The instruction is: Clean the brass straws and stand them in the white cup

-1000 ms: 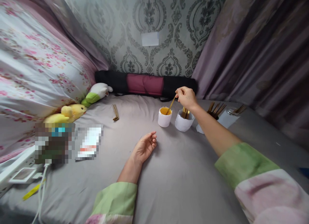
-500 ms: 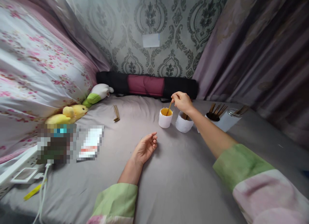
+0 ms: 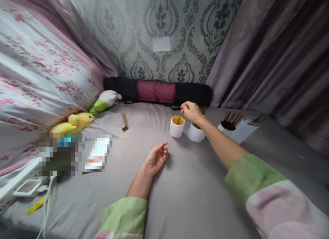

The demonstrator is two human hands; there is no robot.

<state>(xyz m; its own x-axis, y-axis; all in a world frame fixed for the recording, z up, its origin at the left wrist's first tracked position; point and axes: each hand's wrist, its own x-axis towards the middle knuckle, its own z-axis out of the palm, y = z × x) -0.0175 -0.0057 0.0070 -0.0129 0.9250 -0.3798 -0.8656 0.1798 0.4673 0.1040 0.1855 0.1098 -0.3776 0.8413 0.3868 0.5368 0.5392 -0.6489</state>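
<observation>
My right hand [image 3: 192,111] pinches the upper end of a thin brown stick [image 3: 179,120]. The stick's lower end is inside a white cup [image 3: 177,131] with a yellow interior. Just right of it stands a second white cup [image 3: 195,135] with brown sticks in it, partly covered by my right hand and forearm. My left hand [image 3: 155,159] rests palm up on the grey sheet [image 3: 180,198], fingers loosely curled and nothing in them, nearer to me than the cups.
Further right are a dark-lined cup [image 3: 223,127] of sticks and a jar [image 3: 248,126] with sticks. A few bent sticks [image 3: 124,121] lie left of the cups. Plush toys [image 3: 83,119], a power strip [image 3: 15,184] and cables are at left; a long black-and-maroon bag [image 3: 156,91] lies by the wall.
My right hand has come down slightly and to the left, lowering the stick further into the yellow-lined cup. Sticks in the second cup show more behind the hand. My left hand stays put.
</observation>
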